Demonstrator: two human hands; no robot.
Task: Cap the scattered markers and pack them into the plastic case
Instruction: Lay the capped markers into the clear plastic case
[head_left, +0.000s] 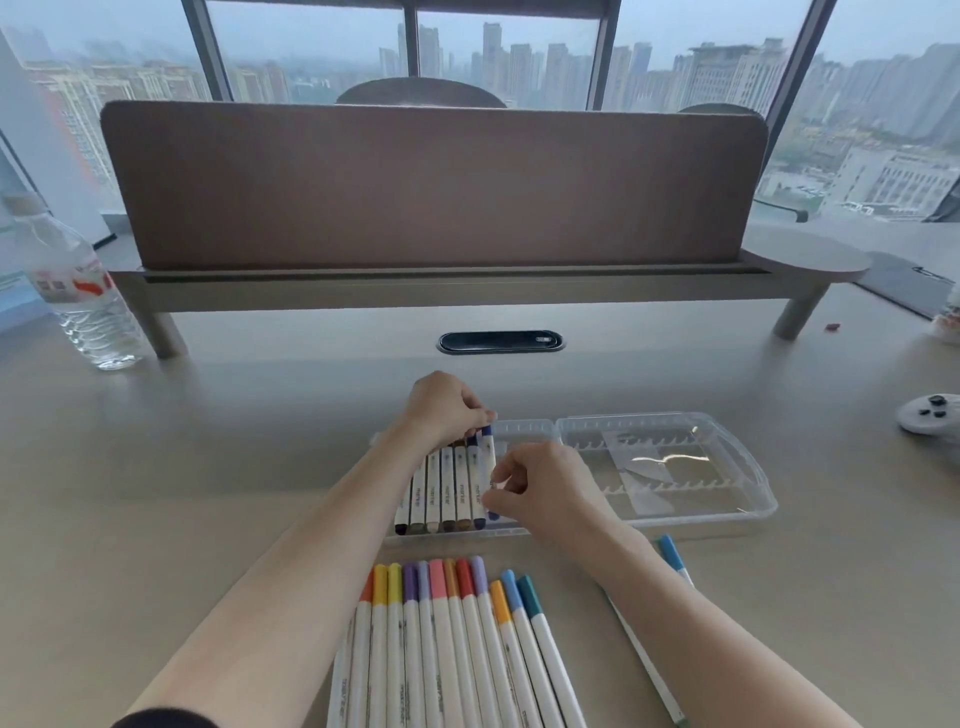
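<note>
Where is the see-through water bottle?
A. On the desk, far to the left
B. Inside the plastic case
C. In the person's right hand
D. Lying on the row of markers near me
A: the water bottle stands upright on the desk at the far left, well away from the plastic case and both hands.

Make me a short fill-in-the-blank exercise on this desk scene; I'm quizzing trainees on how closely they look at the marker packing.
1. Both hands, the left hand and the right hand, are at a marker with a dark ____ cap.
2. The plastic case lies open, and its lid half holds ____ markers.
3. The loose row of markers lies ____ the person than the case.
4. The water bottle stands at the ____ side of the desk.

Missing words: blue; no; nearer to; left
</note>
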